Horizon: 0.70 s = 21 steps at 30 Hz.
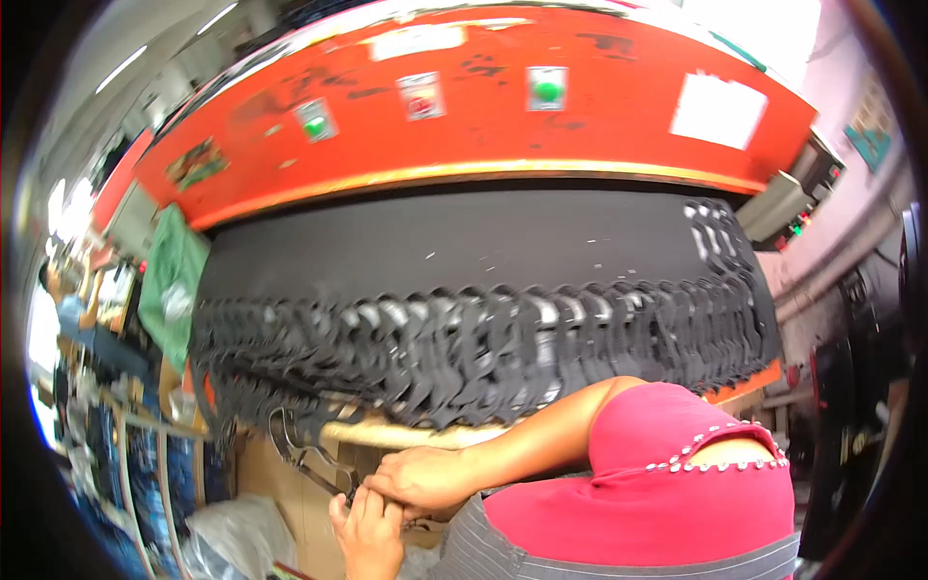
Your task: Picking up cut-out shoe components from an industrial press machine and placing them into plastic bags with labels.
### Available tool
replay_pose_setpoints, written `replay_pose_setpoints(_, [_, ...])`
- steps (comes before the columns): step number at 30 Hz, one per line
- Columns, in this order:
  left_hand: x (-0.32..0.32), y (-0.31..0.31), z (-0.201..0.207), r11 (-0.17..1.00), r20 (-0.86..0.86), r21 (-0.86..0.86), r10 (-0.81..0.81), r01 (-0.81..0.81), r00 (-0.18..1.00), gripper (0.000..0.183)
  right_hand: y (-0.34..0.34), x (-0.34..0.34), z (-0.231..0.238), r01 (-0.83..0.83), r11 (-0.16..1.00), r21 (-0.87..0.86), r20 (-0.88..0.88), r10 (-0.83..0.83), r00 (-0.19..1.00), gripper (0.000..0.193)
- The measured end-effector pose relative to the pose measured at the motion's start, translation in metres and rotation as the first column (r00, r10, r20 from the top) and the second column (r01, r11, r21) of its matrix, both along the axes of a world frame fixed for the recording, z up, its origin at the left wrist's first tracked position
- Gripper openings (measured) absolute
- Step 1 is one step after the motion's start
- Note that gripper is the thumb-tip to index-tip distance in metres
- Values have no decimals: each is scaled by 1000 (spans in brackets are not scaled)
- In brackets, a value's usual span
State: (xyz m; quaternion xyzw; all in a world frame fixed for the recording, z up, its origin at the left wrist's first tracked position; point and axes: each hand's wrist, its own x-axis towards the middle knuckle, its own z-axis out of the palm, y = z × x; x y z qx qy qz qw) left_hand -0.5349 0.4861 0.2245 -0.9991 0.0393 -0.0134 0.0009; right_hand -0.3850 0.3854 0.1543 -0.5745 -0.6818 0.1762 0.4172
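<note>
My right hand [420, 478] and my left hand [369, 530] meet low in the view, close to my body, with fingers bent together. Between them is a thin black cut-out strip [314, 472], curved into loops on their left side. The fingers hide most of where it is gripped. Beyond my hands, a black wavy-edged cut sheet [474, 348] with many curved slots and strips spreads across the front of a black flat bed [464, 237]. Its left end hangs in a tangle over the front edge.
An orange-red machine housing [362, 135] with green and red buttons spans the back. Green cloth [174, 285] hangs at the left. Lower left are a metal rack [145, 483] with blue material and a clear plastic bag [242, 532]. Another person [75, 300] works at far left.
</note>
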Motion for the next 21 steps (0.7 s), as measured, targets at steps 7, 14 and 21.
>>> replay_pose_setpoints(7, [153, -63, 23, 870, 141, 119, -491, 478, 860, 15, -121, 60, 7, 581, 804, 123, -76, -576, 814, 81])
replay_pose_setpoints(14, [218, -154, 14, 482, 421, 146, -821, 864, 387, 15, -220, 24, 19, 935, 335, -115, -353, -893, 277, 57])
replay_pose_setpoints(21, [231, -167, -44, 670, 317, -313, -594, 673, 740, 66, -302, 1, -14, 932, 202, -302, -755, -648, -105, 39])
